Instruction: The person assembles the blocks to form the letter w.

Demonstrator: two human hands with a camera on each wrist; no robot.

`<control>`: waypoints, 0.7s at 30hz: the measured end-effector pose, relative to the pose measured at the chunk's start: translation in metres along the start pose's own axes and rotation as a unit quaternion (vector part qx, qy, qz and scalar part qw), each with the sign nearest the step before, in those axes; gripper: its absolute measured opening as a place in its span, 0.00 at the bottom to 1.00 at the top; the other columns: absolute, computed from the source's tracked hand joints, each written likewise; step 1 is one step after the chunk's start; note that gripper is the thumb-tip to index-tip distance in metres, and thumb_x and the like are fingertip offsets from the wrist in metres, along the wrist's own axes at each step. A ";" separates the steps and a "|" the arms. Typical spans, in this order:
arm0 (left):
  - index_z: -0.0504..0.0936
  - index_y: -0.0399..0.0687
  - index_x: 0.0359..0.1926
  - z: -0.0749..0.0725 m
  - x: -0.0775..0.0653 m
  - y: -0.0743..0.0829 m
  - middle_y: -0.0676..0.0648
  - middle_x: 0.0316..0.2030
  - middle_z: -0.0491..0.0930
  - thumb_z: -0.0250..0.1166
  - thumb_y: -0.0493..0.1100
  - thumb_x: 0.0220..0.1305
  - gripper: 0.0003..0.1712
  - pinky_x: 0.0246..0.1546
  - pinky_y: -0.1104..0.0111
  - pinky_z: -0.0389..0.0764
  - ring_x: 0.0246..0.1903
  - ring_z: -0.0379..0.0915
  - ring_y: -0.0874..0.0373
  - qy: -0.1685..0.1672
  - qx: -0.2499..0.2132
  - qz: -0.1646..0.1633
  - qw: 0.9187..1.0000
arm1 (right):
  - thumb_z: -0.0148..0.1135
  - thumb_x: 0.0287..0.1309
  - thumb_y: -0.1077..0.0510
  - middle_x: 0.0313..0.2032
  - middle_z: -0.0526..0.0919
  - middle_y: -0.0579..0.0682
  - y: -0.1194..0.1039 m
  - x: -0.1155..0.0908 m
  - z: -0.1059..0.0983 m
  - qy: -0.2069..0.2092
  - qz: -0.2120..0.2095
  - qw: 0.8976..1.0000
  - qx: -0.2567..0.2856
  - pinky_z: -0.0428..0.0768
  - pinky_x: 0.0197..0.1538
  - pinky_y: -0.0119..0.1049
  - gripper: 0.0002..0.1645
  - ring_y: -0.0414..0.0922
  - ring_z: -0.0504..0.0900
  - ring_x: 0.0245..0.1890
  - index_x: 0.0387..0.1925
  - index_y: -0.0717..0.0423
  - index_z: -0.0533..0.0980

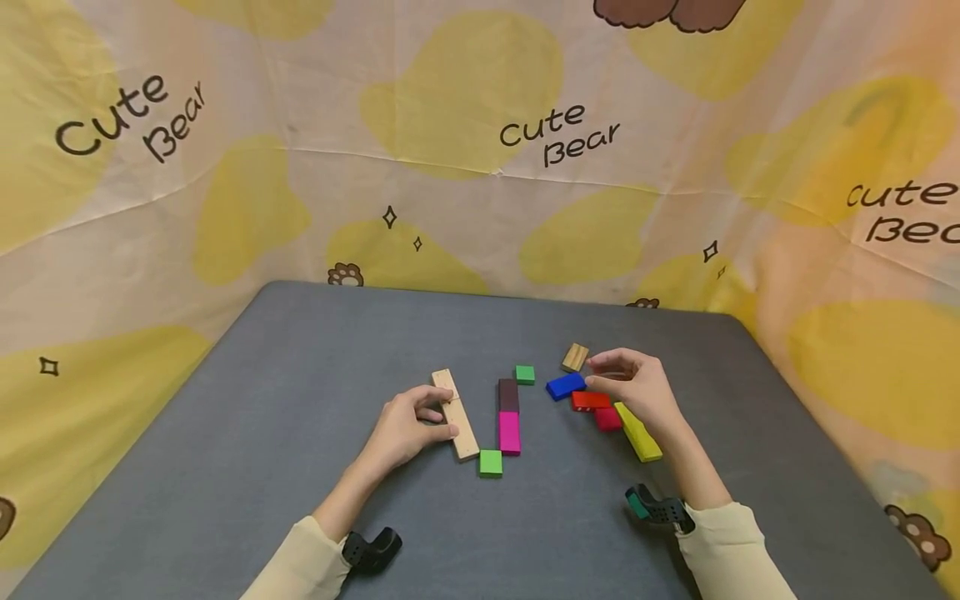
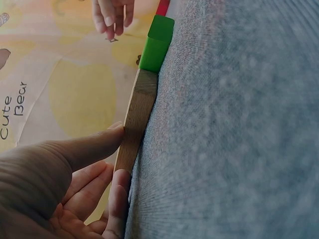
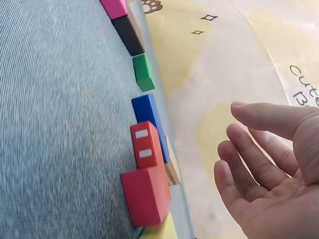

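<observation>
My left hand [image 1: 402, 427] holds a light wooden block [image 1: 460, 427] lying flat, thumb on its left edge and a finger reaching across the top. A seam separates it from another wooden piece [image 1: 442, 382] at its far end. In the left wrist view, the thumb and a lower finger touch the wooden side [image 2: 133, 127]. A light green block [image 1: 491, 463] sits at the near end. My right hand [image 1: 637, 387] hovers with loosely bent fingers and nothing between them, near a blue block [image 1: 566, 386] and a red block [image 1: 590, 402]; the right wrist view shows it apart from them.
Magenta [image 1: 509, 433] and dark brown [image 1: 508, 395] blocks form a line, with a green block [image 1: 525, 375] at its far end. To the right lie a striped wooden block [image 1: 575, 357], a crimson block [image 1: 608, 419] and a yellow block [image 1: 638, 434]. A patterned cloth [image 1: 450, 108] hangs behind the grey table [image 1: 225, 483].
</observation>
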State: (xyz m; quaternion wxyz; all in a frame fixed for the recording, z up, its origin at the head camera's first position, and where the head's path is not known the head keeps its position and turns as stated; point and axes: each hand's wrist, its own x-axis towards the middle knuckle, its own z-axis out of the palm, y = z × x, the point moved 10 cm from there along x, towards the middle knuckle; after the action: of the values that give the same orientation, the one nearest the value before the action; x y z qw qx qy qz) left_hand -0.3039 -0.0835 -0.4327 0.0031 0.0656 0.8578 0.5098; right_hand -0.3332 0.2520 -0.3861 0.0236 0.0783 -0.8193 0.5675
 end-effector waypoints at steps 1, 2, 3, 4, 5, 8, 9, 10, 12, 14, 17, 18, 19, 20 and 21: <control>0.84 0.52 0.53 -0.001 0.000 -0.001 0.55 0.48 0.83 0.81 0.41 0.47 0.29 0.43 0.59 0.77 0.39 0.80 0.62 0.001 0.001 -0.001 1.000 | 0.73 0.56 0.58 0.51 0.80 0.64 0.001 0.000 0.001 -0.004 0.002 1.000 -0.001 0.80 0.47 0.50 0.24 0.51 0.83 0.45 0.50 0.67 0.77; 0.84 0.53 0.53 -0.001 -0.001 -0.002 0.56 0.48 0.83 0.81 0.41 0.47 0.29 0.44 0.59 0.77 0.39 0.80 0.62 0.001 0.002 -0.003 1.000 | 0.73 0.56 0.57 0.51 0.80 0.64 0.003 0.001 0.001 -0.007 0.005 1.000 0.000 0.80 0.46 0.50 0.24 0.51 0.83 0.45 0.50 0.67 0.77; 0.83 0.53 0.53 -0.002 -0.001 -0.002 0.56 0.48 0.83 0.81 0.41 0.47 0.29 0.44 0.58 0.77 0.39 0.80 0.62 0.002 0.002 -0.004 1.000 | 0.74 0.56 0.57 0.51 0.80 0.65 0.004 0.001 0.002 -0.011 0.007 1.000 0.001 0.80 0.46 0.50 0.25 0.51 0.83 0.45 0.50 0.67 0.77; 0.83 0.53 0.54 -0.002 -0.001 -0.003 0.56 0.49 0.83 0.81 0.41 0.48 0.29 0.44 0.58 0.77 0.40 0.80 0.62 0.002 0.002 -0.005 1.000 | 0.74 0.55 0.57 0.51 0.80 0.65 0.006 0.002 0.004 -0.015 0.008 1.000 0.001 0.80 0.46 0.49 0.25 0.51 0.82 0.45 0.50 0.67 0.77; 0.83 0.53 0.54 -0.002 -0.002 -0.003 0.56 0.49 0.82 0.80 0.41 0.48 0.29 0.44 0.58 0.77 0.40 0.80 0.62 0.002 0.003 -0.006 1.000 | 0.74 0.55 0.58 0.51 0.80 0.65 0.007 0.003 0.005 -0.020 0.007 1.000 0.000 0.81 0.46 0.48 0.25 0.52 0.82 0.45 0.50 0.68 0.77; 0.83 0.54 0.54 -0.002 -0.002 -0.004 0.56 0.49 0.82 0.80 0.42 0.48 0.29 0.44 0.58 0.77 0.40 0.80 0.62 0.000 0.002 -0.007 1.000 | 0.74 0.54 0.59 0.50 0.80 0.64 0.009 0.007 0.010 -0.024 0.007 1.000 -0.005 0.81 0.45 0.43 0.25 0.53 0.82 0.46 0.50 0.68 0.77; 0.83 0.54 0.54 -0.002 -0.001 -0.004 0.56 0.49 0.82 0.80 0.42 0.48 0.29 0.44 0.58 0.77 0.40 0.80 0.62 0.000 0.002 -0.006 1.000 | 0.75 0.54 0.59 0.49 0.81 0.64 0.009 0.008 0.011 -0.020 0.008 1.000 -0.010 0.81 0.44 0.41 0.25 0.54 0.81 0.46 0.50 0.67 0.78; 0.83 0.54 0.54 -0.001 -0.001 -0.004 0.56 0.49 0.82 0.80 0.42 0.48 0.29 0.44 0.58 0.77 0.40 0.80 0.62 -0.001 0.001 -0.005 1.000 | 0.75 0.53 0.59 0.49 0.81 0.63 0.009 0.009 0.012 -0.014 0.008 1.000 -0.016 0.81 0.44 0.38 0.25 0.54 0.81 0.47 0.50 0.66 0.78; 0.83 0.54 0.54 0.000 0.000 -0.003 0.56 0.48 0.83 0.80 0.42 0.48 0.29 0.44 0.58 0.77 0.40 0.80 0.62 -0.002 0.001 -0.003 1.000 | 0.76 0.52 0.59 0.50 0.81 0.62 0.010 0.011 0.013 0.003 0.013 1.000 -0.025 0.80 0.44 0.35 0.26 0.54 0.80 0.47 0.50 0.65 0.78; 0.84 0.54 0.54 0.000 0.000 -0.003 0.56 0.48 0.83 0.81 0.42 0.48 0.29 0.43 0.59 0.77 0.39 0.80 0.62 -0.003 0.000 -0.002 1.000 | 0.77 0.51 0.57 0.50 0.81 0.61 0.011 0.011 0.014 0.023 0.022 0.999 -0.039 0.80 0.45 0.35 0.27 0.53 0.79 0.48 0.51 0.64 0.78; 0.84 0.53 0.54 0.000 0.001 -0.002 0.56 0.48 0.83 0.81 0.41 0.47 0.29 0.43 0.59 0.77 0.39 0.80 0.62 -0.001 -0.003 -0.002 1.000 | 0.78 0.50 0.56 0.50 0.80 0.60 0.014 0.010 0.018 0.044 0.034 0.997 -0.059 0.79 0.49 0.40 0.29 0.53 0.78 0.50 0.52 0.64 0.77; 0.84 0.53 0.54 0.000 0.001 -0.002 0.56 0.48 0.83 0.81 0.41 0.47 0.29 0.42 0.59 0.77 0.39 0.80 0.62 -0.001 -0.004 -0.003 1.000 | 0.78 0.50 0.56 0.50 0.80 0.60 0.015 0.009 0.020 0.049 0.038 0.996 -0.067 0.78 0.50 0.42 0.30 0.54 0.78 0.50 0.52 0.63 0.77; 0.84 0.53 0.54 0.000 0.001 -0.002 0.56 0.48 0.83 0.81 0.41 0.47 0.29 0.43 0.60 0.77 0.39 0.80 0.63 -0.001 -0.004 -0.003 1.000 | 0.78 0.50 0.56 0.51 0.80 0.60 0.017 0.008 0.022 0.054 0.042 0.995 -0.076 0.77 0.52 0.44 0.30 0.54 0.78 0.51 0.53 0.63 0.77; 0.84 0.53 0.54 0.000 0.001 -0.002 0.56 0.48 0.83 0.81 0.41 0.47 0.29 0.43 0.60 0.77 0.39 0.79 0.63 -0.001 -0.005 -0.003 1.000 | 0.78 0.49 0.56 0.51 0.80 0.60 0.018 0.007 0.023 0.059 0.047 0.994 -0.084 0.76 0.53 0.45 0.31 0.54 0.78 0.52 0.53 0.63 0.77; 0.84 0.53 0.54 0.000 0.001 -0.001 0.56 0.48 0.83 0.81 0.40 0.47 0.29 0.42 0.59 0.77 0.39 0.80 0.62 -0.002 -0.006 0.000 1.000 | 0.78 0.49 0.55 0.51 0.80 0.60 0.019 0.007 0.024 0.064 0.051 0.992 -0.093 0.76 0.55 0.47 0.31 0.54 0.77 0.52 0.53 0.63 0.77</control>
State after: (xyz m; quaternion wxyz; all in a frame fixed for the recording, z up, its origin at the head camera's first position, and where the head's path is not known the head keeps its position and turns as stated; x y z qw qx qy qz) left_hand -0.3049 -0.0839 -0.4335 0.0047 0.0664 0.8550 0.5144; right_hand -0.3414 0.2354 -0.4111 0.0547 -0.0024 -0.8680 0.4935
